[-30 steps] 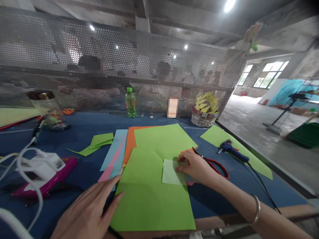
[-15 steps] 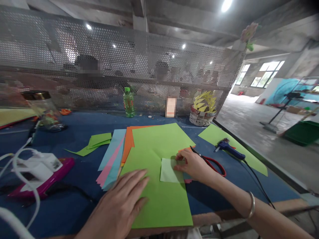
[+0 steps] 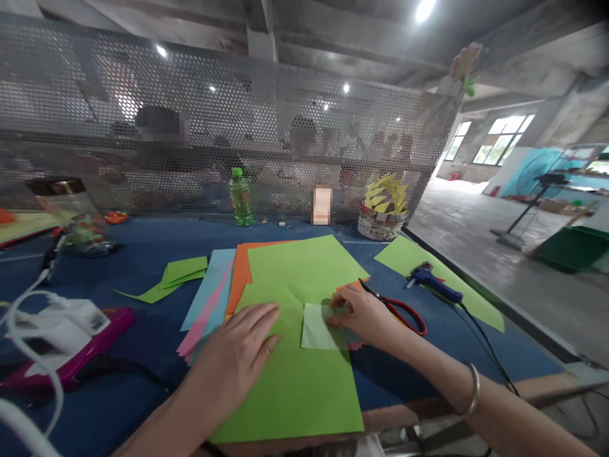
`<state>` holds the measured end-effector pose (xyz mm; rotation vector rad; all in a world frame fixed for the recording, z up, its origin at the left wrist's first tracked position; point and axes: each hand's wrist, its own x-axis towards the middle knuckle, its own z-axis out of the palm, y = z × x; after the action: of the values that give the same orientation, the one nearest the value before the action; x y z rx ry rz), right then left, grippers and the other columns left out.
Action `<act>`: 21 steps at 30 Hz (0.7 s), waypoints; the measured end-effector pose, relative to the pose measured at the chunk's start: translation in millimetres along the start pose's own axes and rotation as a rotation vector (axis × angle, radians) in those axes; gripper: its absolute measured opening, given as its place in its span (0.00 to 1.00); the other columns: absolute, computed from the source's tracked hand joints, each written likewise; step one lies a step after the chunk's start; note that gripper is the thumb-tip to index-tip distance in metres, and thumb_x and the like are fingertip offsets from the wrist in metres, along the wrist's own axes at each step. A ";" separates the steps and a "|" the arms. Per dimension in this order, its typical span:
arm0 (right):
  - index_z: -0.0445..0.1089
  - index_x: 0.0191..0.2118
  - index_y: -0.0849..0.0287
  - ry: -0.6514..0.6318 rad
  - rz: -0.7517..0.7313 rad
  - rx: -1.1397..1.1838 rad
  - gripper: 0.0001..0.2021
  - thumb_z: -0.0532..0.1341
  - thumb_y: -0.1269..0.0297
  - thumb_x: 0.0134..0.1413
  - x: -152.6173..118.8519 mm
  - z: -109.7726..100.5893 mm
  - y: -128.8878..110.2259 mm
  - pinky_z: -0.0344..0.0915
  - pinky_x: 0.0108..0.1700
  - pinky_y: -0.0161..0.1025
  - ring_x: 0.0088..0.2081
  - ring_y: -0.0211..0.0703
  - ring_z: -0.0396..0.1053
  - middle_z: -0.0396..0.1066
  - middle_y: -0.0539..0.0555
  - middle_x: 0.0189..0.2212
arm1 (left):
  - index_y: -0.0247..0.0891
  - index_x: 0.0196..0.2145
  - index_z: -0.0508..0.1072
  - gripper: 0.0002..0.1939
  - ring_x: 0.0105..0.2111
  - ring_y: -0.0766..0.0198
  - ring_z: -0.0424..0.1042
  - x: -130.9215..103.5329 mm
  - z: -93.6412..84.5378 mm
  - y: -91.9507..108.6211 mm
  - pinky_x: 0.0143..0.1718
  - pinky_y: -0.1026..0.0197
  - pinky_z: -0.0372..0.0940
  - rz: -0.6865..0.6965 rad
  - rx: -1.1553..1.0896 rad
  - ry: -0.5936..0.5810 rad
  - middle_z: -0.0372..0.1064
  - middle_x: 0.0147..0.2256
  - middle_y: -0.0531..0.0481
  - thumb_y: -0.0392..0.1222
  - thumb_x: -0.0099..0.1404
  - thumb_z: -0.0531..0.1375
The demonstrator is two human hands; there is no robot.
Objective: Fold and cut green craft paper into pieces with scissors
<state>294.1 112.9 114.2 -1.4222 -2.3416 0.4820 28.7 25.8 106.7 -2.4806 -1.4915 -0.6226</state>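
My left hand (image 3: 235,352) lies with its fingers stretched out on a large green sheet of paper (image 3: 295,393), over its left side. A small pale green piece of paper (image 3: 313,327) rests on that sheet, right of my left hand. The curled fingers of my right hand (image 3: 364,317) close on its right edge. Red-handled scissors (image 3: 415,312) lie just beyond my right hand, partly covered by it. Under and behind the green sheet are orange sheets (image 3: 240,273), light blue sheets (image 3: 204,298) and pink strips (image 3: 193,336).
A blue glue gun (image 3: 440,285) rests on another green sheet (image 3: 483,311) at the right. Small green paper pieces (image 3: 185,270) lie left. Behind stand a green bottle (image 3: 242,200), a basket (image 3: 378,225) and a glass jar (image 3: 92,231). A magenta power strip (image 3: 117,324) with white plugs sits left.
My left hand has slid slightly left and up along the green sheet. My right hand stays at the pale green paper's edge. The whole view has shifted a little.
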 end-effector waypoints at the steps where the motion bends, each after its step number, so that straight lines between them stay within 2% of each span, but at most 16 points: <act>1: 0.73 0.38 0.56 -0.001 0.000 -0.001 0.12 0.70 0.59 0.48 -0.2 0.1 -0.1 0.59 0.35 0.35 0.35 0.41 0.70 0.71 0.51 0.37 | 0.36 0.57 0.69 0.20 0.54 0.53 0.69 0.2 -1.3 0.3 0.52 0.50 0.67 0.028 -0.006 -0.008 0.69 0.56 0.43 0.45 0.73 0.49; 7: 0.73 0.38 0.56 0.013 -0.021 -0.001 0.12 0.70 0.60 0.49 -1.7 0.1 0.4 0.59 0.35 0.35 0.36 0.41 0.69 0.71 0.51 0.37 | 0.38 0.58 0.68 0.19 0.57 0.54 0.66 3.3 8.3 21.1 0.55 0.50 0.65 0.259 -0.036 -0.099 0.66 0.59 0.46 0.42 0.71 0.54; 10: 0.72 0.38 0.56 0.016 -0.021 0.008 0.12 0.70 0.59 0.48 -2.1 -0.1 0.1 0.59 0.35 0.34 0.35 0.40 0.69 0.71 0.51 0.38 | 0.38 0.59 0.67 0.20 0.57 0.53 0.66 3.4 16.8 25.4 0.56 0.49 0.65 0.305 -0.031 -0.120 0.65 0.59 0.46 0.44 0.71 0.54; 14: 0.72 0.38 0.56 0.013 0.004 0.031 0.13 0.71 0.59 0.47 -2.2 0.3 -0.7 0.59 0.35 0.35 0.36 0.42 0.70 0.71 0.51 0.38 | 0.37 0.57 0.68 0.20 0.54 0.54 0.69 3.4 19.9 23.7 0.53 0.50 0.66 0.330 -0.024 -0.084 0.69 0.57 0.45 0.46 0.72 0.52; 17: 0.71 0.45 0.57 0.020 0.043 0.072 0.21 0.72 0.59 0.45 0.4 0.2 1.5 0.62 0.40 0.39 0.41 0.46 0.70 0.70 0.55 0.43 | 0.36 0.57 0.69 0.20 0.53 0.53 0.70 3.2 19.1 23.3 0.51 0.50 0.67 0.340 -0.017 -0.064 0.70 0.56 0.45 0.45 0.72 0.52; 21: 0.63 0.58 0.60 0.001 0.091 0.175 0.36 0.72 0.55 0.42 10.9 -3.0 9.8 0.61 0.51 0.46 0.50 0.53 0.67 0.67 0.62 0.52 | 0.37 0.56 0.69 0.19 0.52 0.53 0.71 2.7 19.4 23.6 0.50 0.50 0.67 0.328 -0.040 -0.040 0.70 0.56 0.46 0.46 0.72 0.53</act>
<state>298.4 127.2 113.8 -1.4491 -2.1806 0.6933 55.5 23.6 91.9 -2.6977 -1.0548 -0.5490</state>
